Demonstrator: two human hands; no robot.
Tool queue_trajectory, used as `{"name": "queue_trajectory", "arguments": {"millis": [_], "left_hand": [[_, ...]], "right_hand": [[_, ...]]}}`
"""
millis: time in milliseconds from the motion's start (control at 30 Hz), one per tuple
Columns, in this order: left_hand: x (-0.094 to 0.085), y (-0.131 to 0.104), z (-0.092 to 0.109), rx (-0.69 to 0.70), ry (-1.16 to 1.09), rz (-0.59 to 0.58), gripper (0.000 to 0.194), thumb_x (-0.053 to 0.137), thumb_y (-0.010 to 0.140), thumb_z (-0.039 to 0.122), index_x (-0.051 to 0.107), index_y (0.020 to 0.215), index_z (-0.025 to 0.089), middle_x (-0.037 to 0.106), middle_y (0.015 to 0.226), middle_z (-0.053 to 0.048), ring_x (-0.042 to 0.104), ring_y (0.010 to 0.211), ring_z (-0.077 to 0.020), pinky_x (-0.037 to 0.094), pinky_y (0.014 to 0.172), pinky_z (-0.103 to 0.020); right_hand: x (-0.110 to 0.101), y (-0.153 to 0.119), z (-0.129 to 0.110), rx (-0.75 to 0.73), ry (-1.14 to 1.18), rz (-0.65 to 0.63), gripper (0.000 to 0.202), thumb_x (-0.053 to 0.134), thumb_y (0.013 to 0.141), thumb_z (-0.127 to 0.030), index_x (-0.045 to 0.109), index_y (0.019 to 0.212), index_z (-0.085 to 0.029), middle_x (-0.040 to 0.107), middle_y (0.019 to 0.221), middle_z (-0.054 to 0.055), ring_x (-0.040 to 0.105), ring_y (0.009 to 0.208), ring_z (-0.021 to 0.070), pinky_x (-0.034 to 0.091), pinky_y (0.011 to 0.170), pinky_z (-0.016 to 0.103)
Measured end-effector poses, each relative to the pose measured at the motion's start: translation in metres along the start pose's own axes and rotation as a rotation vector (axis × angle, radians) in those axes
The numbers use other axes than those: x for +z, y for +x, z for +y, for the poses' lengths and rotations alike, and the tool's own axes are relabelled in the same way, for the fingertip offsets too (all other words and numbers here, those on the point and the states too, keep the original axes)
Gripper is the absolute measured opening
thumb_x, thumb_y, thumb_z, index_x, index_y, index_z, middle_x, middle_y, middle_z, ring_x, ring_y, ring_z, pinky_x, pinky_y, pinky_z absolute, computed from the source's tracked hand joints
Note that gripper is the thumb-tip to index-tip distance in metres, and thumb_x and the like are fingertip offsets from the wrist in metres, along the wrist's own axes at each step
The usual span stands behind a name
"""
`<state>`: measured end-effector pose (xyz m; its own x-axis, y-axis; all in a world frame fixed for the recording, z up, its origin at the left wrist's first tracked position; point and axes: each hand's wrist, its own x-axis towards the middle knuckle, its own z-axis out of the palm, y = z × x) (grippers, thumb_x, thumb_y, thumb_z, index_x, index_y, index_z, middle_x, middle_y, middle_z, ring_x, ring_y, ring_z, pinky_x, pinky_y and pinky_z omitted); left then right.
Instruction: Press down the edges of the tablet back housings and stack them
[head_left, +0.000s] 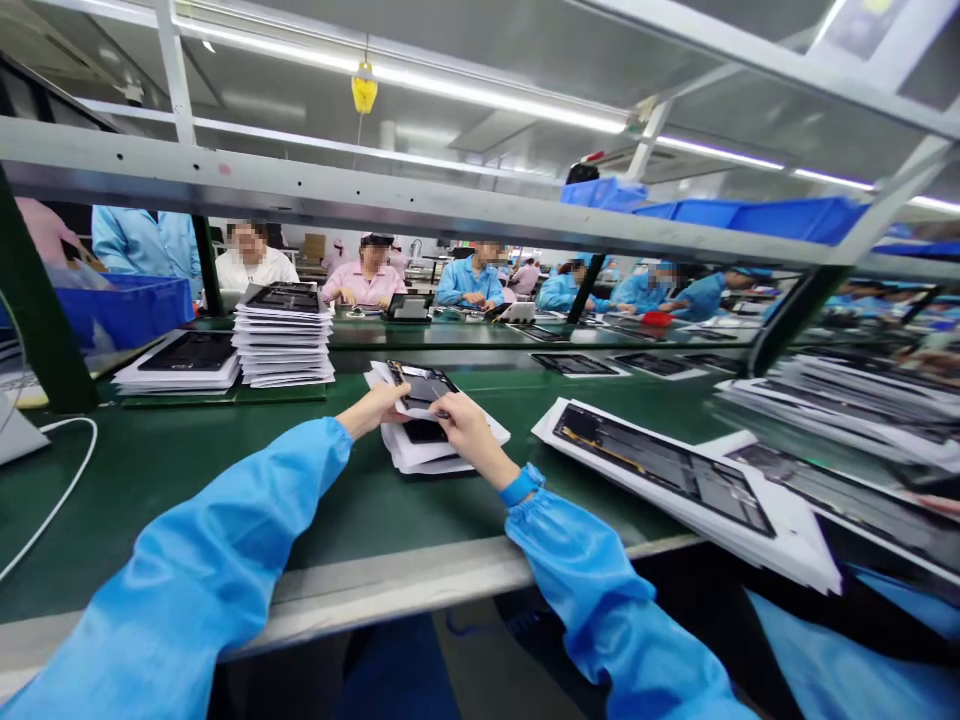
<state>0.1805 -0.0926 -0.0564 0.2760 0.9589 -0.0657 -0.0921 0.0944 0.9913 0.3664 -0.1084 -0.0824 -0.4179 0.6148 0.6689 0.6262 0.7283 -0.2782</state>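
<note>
A flat dark device part (426, 386) lies on white sheets, tilted above a short stack of white sheets and dark parts (427, 460) on the green bench. My left hand (382, 405) grips its left edge, the thumb on top and the fingers hidden below. My right hand (466, 425) is closed at its right side, fingers pinched near the lower edge; whether it holds the part or something small is too small to tell. Blue sleeves cover both forearms.
A tall stack (283, 345) and a lower one (180, 365) stand back left, near a blue bin (124, 305). Another stack (667, 470) overhangs the front edge at right. A metal shelf beam (337, 195) crosses above. People sit across the bench.
</note>
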Motion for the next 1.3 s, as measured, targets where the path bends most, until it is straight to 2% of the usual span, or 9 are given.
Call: {"name": "queue_trajectory", "arguments": {"millis": [133, 267, 367, 467, 567, 667, 833, 1000, 1300], "left_hand": [[-0.01, -0.031, 0.008, 0.052, 0.063, 0.166, 0.03, 0.066, 0.096, 0.034, 0.064, 0.117, 0.013, 0.068, 0.114, -0.009, 0.068, 0.099, -0.0203, 0.058, 0.088, -0.039], [-0.072, -0.127, -0.002, 0.048, 0.12, 0.225, 0.038, 0.083, 0.075, 0.036, 0.072, 0.104, 0.015, 0.076, 0.099, -0.006, 0.071, 0.096, -0.0261, 0.057, 0.084, -0.033], [-0.11, -0.199, -0.02, -0.114, 0.178, 0.316, 0.05, 0.082, 0.072, 0.053, 0.071, 0.108, 0.021, 0.078, 0.098, -0.007, 0.073, 0.089, -0.0295, 0.059, 0.075, -0.037], [-0.119, -0.24, -0.038, -0.157, 0.25, 0.385, 0.06, 0.081, 0.064, 0.065, 0.072, 0.103, 0.019, 0.078, 0.097, -0.01, 0.073, 0.096, -0.0332, 0.06, 0.078, -0.039], [-0.12, -0.254, -0.048, -0.062, 0.483, 0.317, 0.062, 0.068, 0.074, 0.07, 0.071, 0.1, 0.014, 0.076, 0.088, -0.011, 0.072, 0.091, -0.0322, 0.058, 0.077, -0.038], [-0.135, -0.264, -0.048, -0.112, 0.606, 0.36, 0.053, 0.071, 0.081, 0.055, 0.067, 0.115, 0.015, 0.071, 0.073, -0.004, 0.07, 0.075, -0.0247, 0.056, 0.076, -0.034], [-0.152, -0.293, -0.046, 0.17, 1.315, 0.312, 0.025, 0.047, 0.102, 0.029, 0.062, 0.119, 0.02, 0.07, 0.099, -0.007, 0.068, 0.085, -0.0211, 0.051, 0.082, -0.034], [-0.143, -0.309, -0.065, 0.392, 1.113, 0.122, 0.021, 0.043, 0.106, 0.029, 0.061, 0.104, 0.019, 0.063, 0.1, -0.004, 0.064, 0.089, -0.0152, 0.049, 0.08, -0.026], [-0.124, -0.317, -0.077, 0.46, 1.253, 0.145, 0.018, 0.047, 0.104, 0.024, 0.062, 0.099, 0.017, 0.064, 0.099, -0.007, 0.058, 0.087, -0.0188, 0.047, 0.076, -0.031]], "right_hand": [[-0.022, -0.035, -0.033, 0.042, 0.105, 0.162, 0.032, 0.053, 0.102, -0.046, 0.068, 0.109, -0.018, 0.069, 0.1, 0.007, 0.066, 0.09, 0.0189, 0.056, 0.081, 0.037], [-0.053, -0.094, -0.073, 0.116, 0.213, 0.35, 0.054, 0.027, 0.107, -0.051, 0.072, 0.111, -0.021, 0.069, 0.102, 0.01, 0.064, 0.099, 0.0239, 0.052, 0.082, 0.039], [-0.051, -0.121, -0.105, 0.13, 0.412, 0.316, 0.063, 0.025, 0.106, -0.056, 0.079, 0.095, -0.024, 0.066, 0.082, 0.007, 0.06, 0.078, 0.0209, 0.048, 0.068, 0.036], [-0.028, -0.12, -0.144, 0.109, 0.644, 0.202, 0.048, 0.041, 0.105, -0.048, 0.079, 0.09, -0.023, 0.062, 0.064, 0.003, 0.054, 0.062, 0.0177, 0.044, 0.057, 0.033], [0.0, -0.106, -0.186, 0.063, 0.715, 0.064, 0.021, 0.059, 0.1, -0.031, 0.078, 0.103, -0.024, 0.071, 0.078, 0.004, 0.063, 0.074, 0.0195, 0.05, 0.065, 0.035], [0.024, -0.096, -0.215, -0.021, 0.704, -0.04, 0.023, 0.063, 0.095, -0.017, 0.075, 0.113, -0.026, 0.075, 0.093, 0.004, 0.066, 0.084, 0.0205, 0.053, 0.073, 0.036], [0.055, -0.098, -0.231, -0.129, 0.66, -0.117, 0.03, 0.064, 0.091, -0.006, 0.073, 0.114, -0.023, 0.076, 0.097, 0.004, 0.065, 0.087, 0.0197, 0.054, 0.077, 0.036], [0.068, -0.099, -0.232, -0.166, 0.62, -0.164, 0.03, 0.062, 0.092, -0.005, 0.069, 0.115, -0.022, 0.075, 0.096, 0.004, 0.062, 0.087, 0.02, 0.055, 0.078, 0.037], [0.067, -0.101, -0.221, -0.056, 0.64, -0.155, 0.026, 0.058, 0.095, -0.006, 0.069, 0.112, -0.023, 0.072, 0.098, 0.005, 0.064, 0.093, 0.0203, 0.053, 0.081, 0.036]]}}
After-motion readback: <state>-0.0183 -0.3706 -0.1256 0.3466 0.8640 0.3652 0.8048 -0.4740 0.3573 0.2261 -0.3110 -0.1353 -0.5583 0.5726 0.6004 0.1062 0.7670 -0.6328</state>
